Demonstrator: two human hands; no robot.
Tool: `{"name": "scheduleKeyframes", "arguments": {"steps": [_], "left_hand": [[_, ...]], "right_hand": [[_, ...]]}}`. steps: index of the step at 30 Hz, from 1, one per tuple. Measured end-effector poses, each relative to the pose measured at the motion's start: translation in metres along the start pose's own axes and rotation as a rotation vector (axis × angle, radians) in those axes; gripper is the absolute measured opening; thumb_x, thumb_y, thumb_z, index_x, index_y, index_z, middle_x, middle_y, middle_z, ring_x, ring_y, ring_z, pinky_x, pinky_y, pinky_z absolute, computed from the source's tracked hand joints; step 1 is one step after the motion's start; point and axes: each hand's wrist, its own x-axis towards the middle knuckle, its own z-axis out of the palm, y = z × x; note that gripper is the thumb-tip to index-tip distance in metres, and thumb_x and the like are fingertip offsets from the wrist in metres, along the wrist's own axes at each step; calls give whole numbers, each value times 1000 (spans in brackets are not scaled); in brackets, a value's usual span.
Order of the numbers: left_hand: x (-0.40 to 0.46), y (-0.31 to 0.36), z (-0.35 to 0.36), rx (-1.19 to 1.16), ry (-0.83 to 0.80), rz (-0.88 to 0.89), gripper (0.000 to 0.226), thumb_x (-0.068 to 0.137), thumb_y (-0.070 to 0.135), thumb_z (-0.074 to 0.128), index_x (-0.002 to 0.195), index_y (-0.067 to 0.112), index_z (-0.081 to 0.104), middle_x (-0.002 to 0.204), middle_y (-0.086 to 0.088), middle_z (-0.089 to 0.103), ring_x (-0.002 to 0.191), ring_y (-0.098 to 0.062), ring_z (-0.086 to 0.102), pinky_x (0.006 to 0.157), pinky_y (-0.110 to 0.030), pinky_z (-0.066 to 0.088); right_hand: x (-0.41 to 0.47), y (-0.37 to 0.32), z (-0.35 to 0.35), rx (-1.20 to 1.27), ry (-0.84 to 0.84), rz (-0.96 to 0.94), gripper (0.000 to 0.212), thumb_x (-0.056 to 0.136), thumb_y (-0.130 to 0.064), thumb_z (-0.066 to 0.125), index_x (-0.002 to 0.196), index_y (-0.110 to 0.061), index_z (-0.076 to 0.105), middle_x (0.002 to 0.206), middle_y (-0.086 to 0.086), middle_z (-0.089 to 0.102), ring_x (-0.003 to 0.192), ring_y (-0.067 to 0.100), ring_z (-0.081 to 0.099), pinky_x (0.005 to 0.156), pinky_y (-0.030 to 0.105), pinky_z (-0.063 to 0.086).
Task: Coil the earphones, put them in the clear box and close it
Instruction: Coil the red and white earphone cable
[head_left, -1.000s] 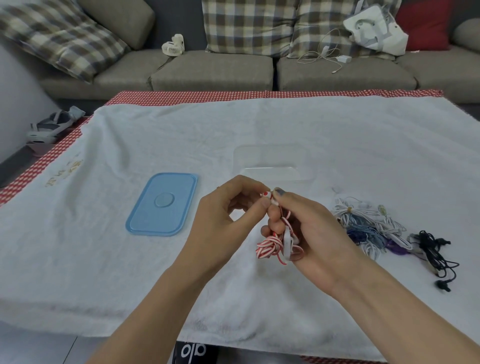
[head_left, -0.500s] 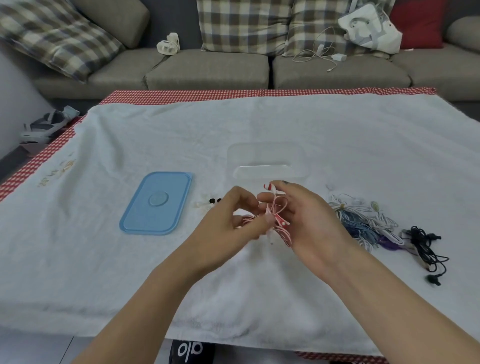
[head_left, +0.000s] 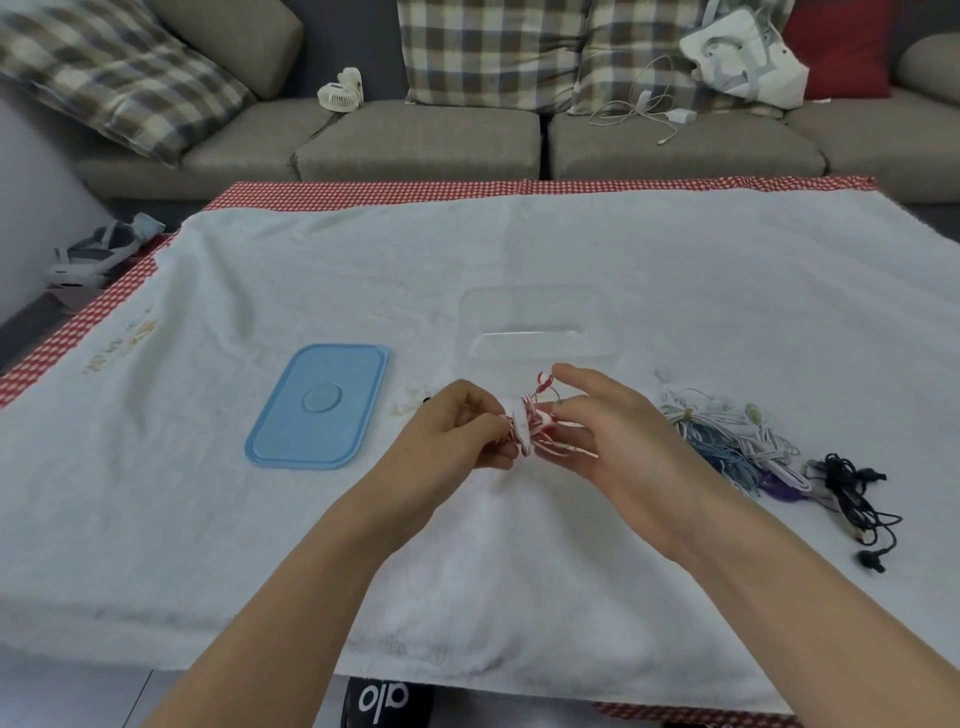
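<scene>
Both hands — left hand (head_left: 457, 431), right hand (head_left: 602, 436) — pinch red-white earphones (head_left: 535, 421).

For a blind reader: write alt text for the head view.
Both hands, left hand and right hand, hold red-and-white earphones above a white towel. Behind sits an open clear box, its blue lid left.
</scene>
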Motion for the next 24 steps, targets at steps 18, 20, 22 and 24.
{"name": "scheduleKeyframes", "arguments": {"steps": [18,20,22,24], "left_hand": [[2,6,-1,-52,30,-33,16,96,5,47,88,6,61,79,-11,63,64,-15,58,71,-32,50],[1,8,0,-33,26,-29,14,90,13,50,83,8,61,74,-9,61,63,-16,54,70,-35,45],[-1,10,0,-11,10,-17,14,77,20,51,78,9,61,72,-10,60,63,-17,50,68,-36,42],[-2,10,2,22,-5,-6,12,79,18,51,80,10,61,75,-11,61,64,-16,52,67,-33,43]], "right_hand": [[-11,-4,-11,-533,-95,-420,28,87,5,66,98,-19,76,108,-5,61,74,16,75,76,34,60],[-10,-4,-12,-564,-71,-430,21,89,-4,69,98,-22,76,103,-11,62,71,14,74,73,31,58],[-9,-4,-13,-581,-43,-453,15,90,-14,70,94,-27,76,100,-15,63,76,10,71,69,27,56],[-6,-3,-14,-604,-10,-472,11,92,-23,68,92,-33,74,102,-18,64,86,6,66,74,23,53]]}}
